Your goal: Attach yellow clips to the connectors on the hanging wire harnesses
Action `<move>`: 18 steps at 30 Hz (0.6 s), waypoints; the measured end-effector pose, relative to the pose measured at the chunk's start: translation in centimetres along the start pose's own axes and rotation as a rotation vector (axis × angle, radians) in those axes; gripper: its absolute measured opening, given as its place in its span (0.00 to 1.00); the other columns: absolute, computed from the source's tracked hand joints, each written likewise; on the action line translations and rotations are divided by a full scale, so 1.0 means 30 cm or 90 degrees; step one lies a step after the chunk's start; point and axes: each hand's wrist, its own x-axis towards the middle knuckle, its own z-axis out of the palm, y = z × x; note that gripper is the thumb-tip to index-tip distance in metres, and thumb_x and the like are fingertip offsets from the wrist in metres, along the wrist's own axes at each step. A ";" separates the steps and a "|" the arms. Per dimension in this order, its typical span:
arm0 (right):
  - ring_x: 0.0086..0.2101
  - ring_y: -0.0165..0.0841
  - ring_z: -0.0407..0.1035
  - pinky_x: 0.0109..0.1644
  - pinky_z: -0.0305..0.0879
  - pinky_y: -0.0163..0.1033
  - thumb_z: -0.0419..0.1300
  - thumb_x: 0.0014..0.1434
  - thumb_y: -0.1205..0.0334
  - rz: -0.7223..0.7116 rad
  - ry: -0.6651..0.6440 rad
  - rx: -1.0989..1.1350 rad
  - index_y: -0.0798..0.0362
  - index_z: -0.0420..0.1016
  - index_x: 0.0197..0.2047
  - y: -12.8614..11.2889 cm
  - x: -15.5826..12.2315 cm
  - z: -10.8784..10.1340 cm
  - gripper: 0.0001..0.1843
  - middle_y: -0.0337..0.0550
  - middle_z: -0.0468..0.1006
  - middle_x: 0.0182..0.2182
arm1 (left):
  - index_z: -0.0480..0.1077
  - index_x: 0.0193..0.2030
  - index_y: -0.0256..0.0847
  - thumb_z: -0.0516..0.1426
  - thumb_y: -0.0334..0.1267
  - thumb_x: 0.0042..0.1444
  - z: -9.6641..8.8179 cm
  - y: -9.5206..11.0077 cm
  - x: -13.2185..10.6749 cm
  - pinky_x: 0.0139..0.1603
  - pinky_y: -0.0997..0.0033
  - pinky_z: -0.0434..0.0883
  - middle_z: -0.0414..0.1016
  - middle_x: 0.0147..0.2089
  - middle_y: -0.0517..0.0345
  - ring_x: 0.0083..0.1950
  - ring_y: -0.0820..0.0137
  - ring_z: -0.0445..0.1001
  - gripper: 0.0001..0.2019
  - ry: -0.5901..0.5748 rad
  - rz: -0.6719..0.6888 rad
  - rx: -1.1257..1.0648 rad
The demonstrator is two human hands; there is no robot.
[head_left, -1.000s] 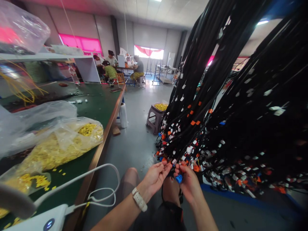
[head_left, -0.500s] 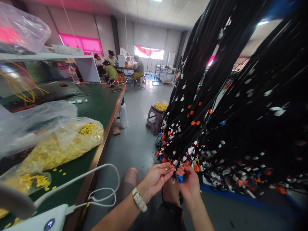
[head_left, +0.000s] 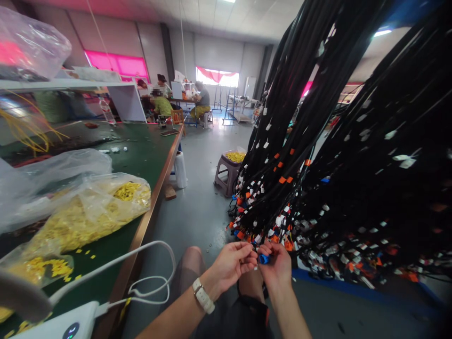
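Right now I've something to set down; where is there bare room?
Green tabletop, between the white bits and its right edge; floor, between the white roll and stool. Crowded: around the yellow-filled bag and among the cables.

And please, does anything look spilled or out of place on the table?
Yes: several small yellow pieces lie loose on the green tabletop, outside the clear plastic bag holding many similar ones, so they look spilled.

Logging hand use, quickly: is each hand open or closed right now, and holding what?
Left hand: closed in a pinch; whether it holds anything cannot be told.
Right hand: closed, holding a blue connector.
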 end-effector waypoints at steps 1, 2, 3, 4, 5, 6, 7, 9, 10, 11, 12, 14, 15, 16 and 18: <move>0.16 0.20 0.50 0.17 0.53 0.27 0.56 0.37 0.71 0.001 0.000 0.000 0.51 0.50 0.19 0.000 0.001 -0.001 0.15 0.28 0.53 0.16 | 0.70 0.33 0.30 0.61 0.30 0.50 -0.002 0.000 0.000 0.27 0.81 0.72 0.75 0.27 0.53 0.24 0.77 0.72 0.06 -0.011 0.001 0.001; 0.16 0.20 0.50 0.17 0.53 0.27 0.56 0.37 0.72 0.003 0.002 0.001 0.51 0.50 0.19 0.000 0.001 -0.001 0.15 0.28 0.53 0.16 | 0.70 0.34 0.30 0.61 0.30 0.50 -0.003 0.000 -0.001 0.28 0.81 0.72 0.75 0.28 0.53 0.24 0.77 0.73 0.06 -0.020 0.002 0.004; 0.16 0.20 0.50 0.17 0.53 0.27 0.57 0.37 0.72 0.005 0.005 0.003 0.51 0.50 0.19 0.001 0.001 -0.001 0.15 0.28 0.53 0.16 | 0.70 0.34 0.30 0.62 0.30 0.49 -0.003 0.000 -0.003 0.28 0.81 0.72 0.75 0.28 0.53 0.25 0.77 0.73 0.07 -0.027 0.004 0.008; 0.16 0.20 0.50 0.17 0.53 0.27 0.57 0.36 0.72 0.007 0.009 0.009 0.51 0.50 0.19 0.001 0.000 0.000 0.15 0.28 0.53 0.16 | 0.69 0.34 0.30 0.63 0.30 0.48 -0.003 0.001 -0.005 0.29 0.81 0.72 0.75 0.29 0.52 0.26 0.77 0.73 0.08 -0.029 0.007 0.014; 0.16 0.20 0.50 0.17 0.53 0.27 0.57 0.36 0.72 0.009 0.015 0.016 0.51 0.50 0.19 0.002 -0.001 0.000 0.15 0.28 0.53 0.16 | 0.69 0.35 0.30 0.63 0.29 0.47 -0.001 0.002 -0.007 0.29 0.80 0.72 0.75 0.29 0.51 0.26 0.76 0.74 0.09 -0.028 0.010 0.022; 0.16 0.20 0.50 0.17 0.53 0.27 0.57 0.36 0.72 0.012 0.024 0.025 0.51 0.50 0.19 0.002 -0.002 0.001 0.15 0.28 0.53 0.16 | 0.69 0.35 0.30 0.63 0.30 0.47 0.001 0.002 -0.010 0.29 0.80 0.72 0.76 0.30 0.50 0.27 0.75 0.74 0.09 -0.027 0.013 0.032; 0.16 0.19 0.50 0.17 0.53 0.26 0.57 0.36 0.72 0.016 0.031 0.030 0.51 0.51 0.19 0.002 -0.003 0.001 0.15 0.28 0.53 0.16 | 0.69 0.36 0.31 0.63 0.30 0.47 0.004 0.003 -0.013 0.30 0.79 0.72 0.76 0.31 0.49 0.28 0.74 0.75 0.10 -0.028 0.015 0.044; 0.16 0.20 0.51 0.17 0.53 0.27 0.57 0.36 0.71 0.021 0.035 0.023 0.52 0.52 0.19 0.002 -0.003 0.000 0.14 0.28 0.53 0.16 | 0.69 0.36 0.32 0.63 0.32 0.47 0.008 0.001 -0.017 0.31 0.77 0.72 0.76 0.33 0.48 0.31 0.71 0.76 0.11 -0.034 0.014 0.074; 0.16 0.20 0.51 0.17 0.53 0.27 0.57 0.36 0.70 0.022 0.030 0.012 0.51 0.52 0.19 0.002 -0.003 0.000 0.13 0.28 0.54 0.16 | 0.69 0.36 0.32 0.63 0.34 0.47 0.010 -0.002 -0.018 0.32 0.76 0.72 0.76 0.33 0.48 0.32 0.70 0.76 0.11 -0.039 0.012 0.092; 0.16 0.20 0.51 0.17 0.54 0.28 0.57 0.36 0.70 0.019 0.021 0.000 0.51 0.52 0.19 0.002 -0.003 -0.001 0.13 0.28 0.53 0.16 | 0.69 0.35 0.32 0.63 0.35 0.47 0.011 -0.006 -0.017 0.32 0.75 0.72 0.76 0.33 0.48 0.32 0.70 0.76 0.11 -0.041 0.015 0.111; 0.16 0.21 0.51 0.17 0.54 0.28 0.57 0.37 0.69 0.013 0.009 -0.009 0.51 0.52 0.19 0.002 -0.003 0.000 0.14 0.28 0.53 0.16 | 0.70 0.34 0.32 0.64 0.36 0.46 0.011 -0.010 -0.016 0.32 0.75 0.71 0.76 0.32 0.50 0.31 0.71 0.75 0.11 -0.035 0.027 0.135; 0.16 0.21 0.51 0.17 0.54 0.29 0.57 0.36 0.69 -0.008 -0.011 -0.008 0.50 0.51 0.19 0.001 -0.005 0.003 0.14 0.28 0.52 0.16 | 0.72 0.32 0.31 0.64 0.37 0.44 0.013 -0.016 -0.011 0.31 0.77 0.69 0.74 0.28 0.54 0.27 0.75 0.72 0.11 -0.006 0.066 0.188; 0.16 0.21 0.51 0.17 0.54 0.28 0.57 0.36 0.70 -0.018 -0.017 -0.002 0.51 0.51 0.20 0.001 -0.006 0.005 0.14 0.27 0.52 0.16 | 0.73 0.31 0.31 0.65 0.37 0.43 0.015 -0.019 -0.009 0.30 0.77 0.67 0.73 0.26 0.55 0.26 0.76 0.70 0.12 0.013 0.088 0.214; 0.16 0.21 0.51 0.17 0.53 0.28 0.57 0.36 0.70 -0.027 -0.019 0.007 0.51 0.51 0.20 0.001 -0.008 0.009 0.14 0.27 0.52 0.17 | 0.74 0.30 0.31 0.65 0.37 0.42 0.019 -0.019 -0.007 0.28 0.78 0.66 0.72 0.24 0.57 0.24 0.77 0.68 0.11 0.034 0.110 0.239; 0.16 0.20 0.51 0.18 0.53 0.28 0.57 0.36 0.71 -0.040 -0.019 0.023 0.51 0.52 0.20 0.001 -0.014 0.016 0.13 0.27 0.52 0.17 | 0.74 0.29 0.31 0.65 0.36 0.40 0.030 -0.018 -0.007 0.27 0.77 0.64 0.71 0.22 0.58 0.23 0.77 0.67 0.10 0.070 0.143 0.278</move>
